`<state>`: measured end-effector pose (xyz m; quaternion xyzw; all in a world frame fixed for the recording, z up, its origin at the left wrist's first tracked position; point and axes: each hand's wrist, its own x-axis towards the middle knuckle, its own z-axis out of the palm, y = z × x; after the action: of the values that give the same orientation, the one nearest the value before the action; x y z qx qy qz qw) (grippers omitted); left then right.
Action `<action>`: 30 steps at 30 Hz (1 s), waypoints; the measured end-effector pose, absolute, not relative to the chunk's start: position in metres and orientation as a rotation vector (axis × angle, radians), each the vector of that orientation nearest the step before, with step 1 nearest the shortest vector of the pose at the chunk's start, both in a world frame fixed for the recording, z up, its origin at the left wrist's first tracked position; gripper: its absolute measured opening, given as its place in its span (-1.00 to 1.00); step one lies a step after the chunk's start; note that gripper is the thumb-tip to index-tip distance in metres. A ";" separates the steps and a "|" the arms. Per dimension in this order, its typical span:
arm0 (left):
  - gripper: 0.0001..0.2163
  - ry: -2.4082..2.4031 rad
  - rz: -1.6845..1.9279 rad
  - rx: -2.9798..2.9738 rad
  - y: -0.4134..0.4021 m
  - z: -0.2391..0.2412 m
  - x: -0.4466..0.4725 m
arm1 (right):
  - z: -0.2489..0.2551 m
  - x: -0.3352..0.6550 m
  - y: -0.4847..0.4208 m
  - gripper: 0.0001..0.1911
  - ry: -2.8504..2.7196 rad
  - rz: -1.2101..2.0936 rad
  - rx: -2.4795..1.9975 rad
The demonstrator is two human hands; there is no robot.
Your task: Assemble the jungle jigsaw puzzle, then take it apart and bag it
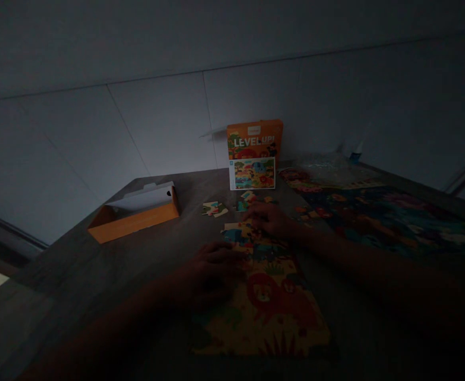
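Pale wall panels (pixel 157 127) are rising dimly behind a grey table (pixel 77 270), their seams slanting in the low light. On this tabletop, a lion picture (pixel 262 293) is lying directly before the person, its long axis running away from them toward the wall. Its lion and grass are facing upright to the person, grass at the near edge, while the elephant section (pixel 232 234) is occupying the far end (I cannot tell where joined pieces begin). The left hand (pixel 216 264) is resting at the picture's left side, fingers slightly apart. The right hand (pixel 270 217) is bending over the far end; whether its fingertips are closing on a piece, I cannot tell. Loose pieces (pixel 214 209) are lying just beyond. Farther back, a picture card (pixel 252 173) is standing against an orange box (pixel 256 127). An open orange tray (pixel 141 222) is sitting to the left; a darker colourful picture (pixel 395 211) is spreading across the right, with clear plastic (pixel 323 164) behind it.
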<state>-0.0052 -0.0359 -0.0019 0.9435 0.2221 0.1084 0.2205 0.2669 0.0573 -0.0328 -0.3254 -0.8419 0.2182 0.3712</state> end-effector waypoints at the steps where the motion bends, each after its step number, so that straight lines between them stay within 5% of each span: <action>1: -0.64 0.605 0.316 2.606 -0.035 -0.003 -0.005 | -0.033 0.267 0.057 -0.70 -2.161 0.540 -0.832; 30: -0.79 0.664 0.644 2.623 -0.025 -0.013 -0.006 | -0.032 0.263 0.057 -0.82 -2.174 0.468 -0.894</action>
<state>-0.0057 -0.0248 -0.0128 0.9278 0.2350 0.2280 0.1791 0.2629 0.0575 -0.0319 -0.3476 -0.8448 0.1818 0.3638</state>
